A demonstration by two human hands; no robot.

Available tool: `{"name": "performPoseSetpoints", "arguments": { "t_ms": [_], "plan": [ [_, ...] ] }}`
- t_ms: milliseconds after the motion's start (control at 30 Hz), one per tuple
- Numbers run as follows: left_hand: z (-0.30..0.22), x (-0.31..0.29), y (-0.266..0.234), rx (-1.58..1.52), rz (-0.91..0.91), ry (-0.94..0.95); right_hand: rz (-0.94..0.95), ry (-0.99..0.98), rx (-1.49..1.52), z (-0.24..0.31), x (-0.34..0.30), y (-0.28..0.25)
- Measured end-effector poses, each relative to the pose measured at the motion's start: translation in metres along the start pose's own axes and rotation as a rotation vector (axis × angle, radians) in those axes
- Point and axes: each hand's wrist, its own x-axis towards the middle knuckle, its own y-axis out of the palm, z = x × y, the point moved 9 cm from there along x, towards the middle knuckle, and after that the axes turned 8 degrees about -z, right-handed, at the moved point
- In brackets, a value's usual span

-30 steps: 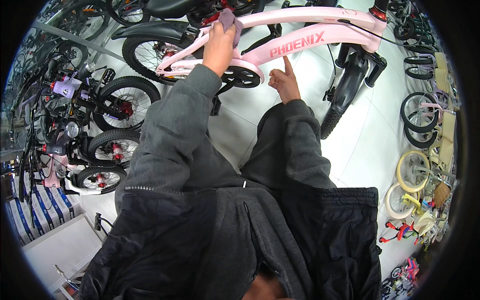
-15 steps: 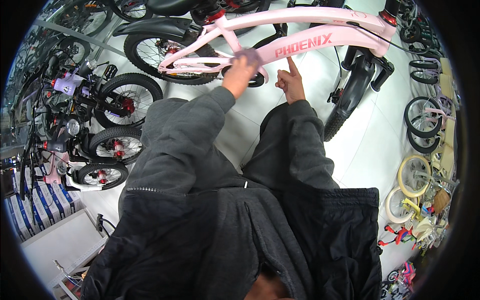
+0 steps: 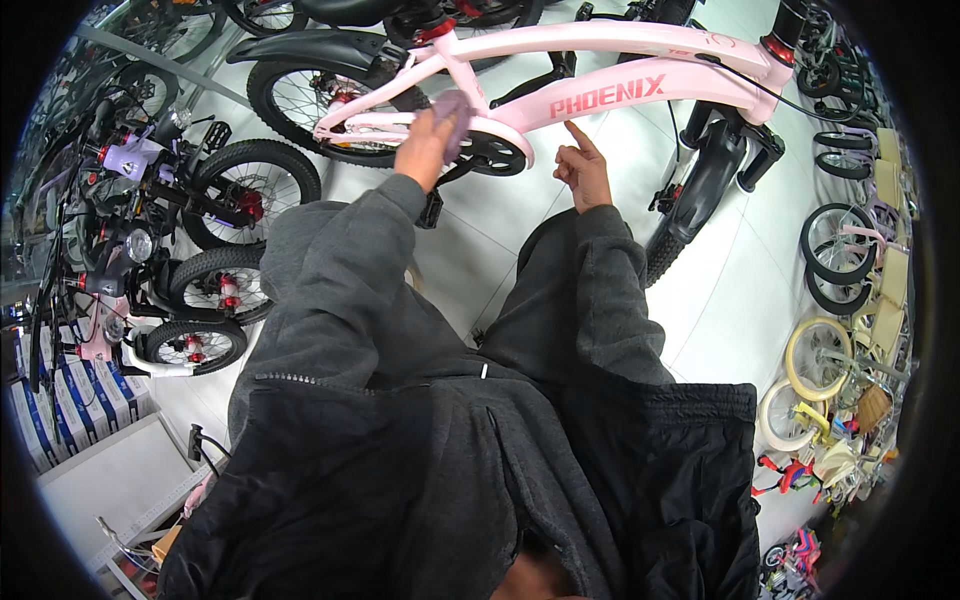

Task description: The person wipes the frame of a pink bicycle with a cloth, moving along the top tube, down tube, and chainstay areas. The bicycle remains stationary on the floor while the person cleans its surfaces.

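A pink bicycle (image 3: 612, 88) stands across the far side in front of me. My left hand (image 3: 424, 150) grips a purple cloth (image 3: 455, 120), which lies against the frame just left of the black chainring (image 3: 497, 154). Below that hand hangs a black pedal (image 3: 431, 210). My right hand (image 3: 585, 172) holds nothing; its index finger stretches up to the lower edge of the thick pink tube, and the other fingers curl. The bicycle's front wheel (image 3: 664, 250) is to the right of this hand, its rear wheel (image 3: 275, 112) beyond the left one.
Several small bicycles with black tyres (image 3: 258, 180) crowd the left side. White and blue boxes (image 3: 85, 405) and a white panel (image 3: 110, 480) are at the lower left. More bicycles, including one with cream tyres (image 3: 820, 358), line the right. Pale floor tiles (image 3: 725, 290) lie between.
My left hand has slid the cloth leftward along the frame, away from the thick tube's lower end, uncovering the chainring. My right hand stays nearly in place, its finger still at the tube.
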Motion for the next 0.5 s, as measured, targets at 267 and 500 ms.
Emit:
{"name": "performPoseSetpoints", "arguments": {
  "t_ms": [267, 500],
  "plan": [
    [0.061, -0.005, -0.013, 0.093, -0.025, -0.221, -0.005, -0.010, 0.041, -0.004, 0.002, 0.007],
    [-0.016, -0.025, 0.008, -0.114, 0.059, 0.141, -0.007, -0.028, 0.028, -0.004, -0.001, 0.013]
  ]
}}
